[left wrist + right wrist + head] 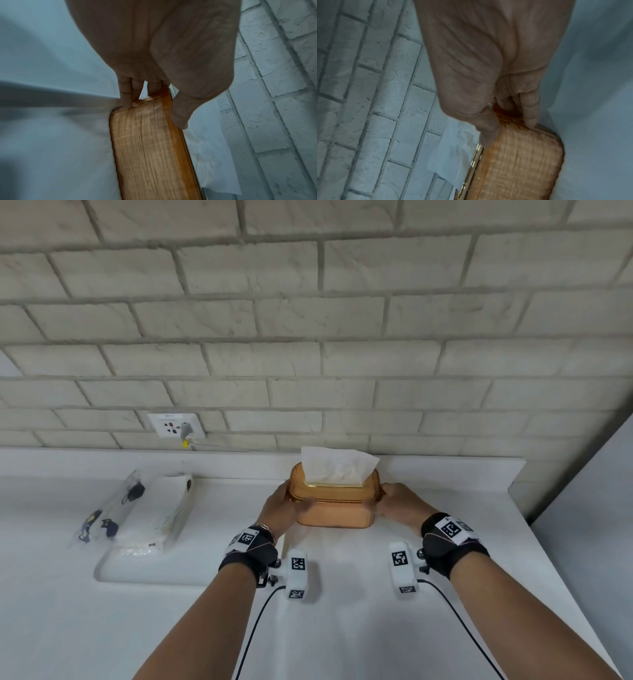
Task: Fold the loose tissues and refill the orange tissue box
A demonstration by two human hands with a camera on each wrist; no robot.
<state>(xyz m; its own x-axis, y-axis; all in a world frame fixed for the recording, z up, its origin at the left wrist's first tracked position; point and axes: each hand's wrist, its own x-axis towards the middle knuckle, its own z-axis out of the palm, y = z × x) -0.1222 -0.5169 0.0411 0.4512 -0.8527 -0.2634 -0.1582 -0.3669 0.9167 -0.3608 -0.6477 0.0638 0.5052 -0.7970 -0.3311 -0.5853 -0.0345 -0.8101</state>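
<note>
One orange tissue box (334, 508) stands on the white counter (342, 628), near the brick wall (308, 302). Our left hand (284, 508) grips its left end; our right hand (399, 503) grips its right end. Both hands are curled round the box.

Head view: one white tissue (337, 465) stands up out of the slot in the lid. Well apart to the left, one clear plastic pack (137, 515) lies on the counter. One wall socket (176, 425) with one plug in it sits low on the wall.

Left wrist view adds what the head view hides: the fingers (126, 93) lie over the box end, the thumb along the lid edge, and through the translucent side (150, 148) we see fine stacked layers, probably folded tissues, though blur keeps us from being sure.

Right wrist view adds one gold trim strip (475, 162) along the slot edge, with the tissue (453, 151) rising beside it, and the thumb (488, 129) pressed on the lid.

Count: two hands, one box, one tissue showing, one pack.
</note>
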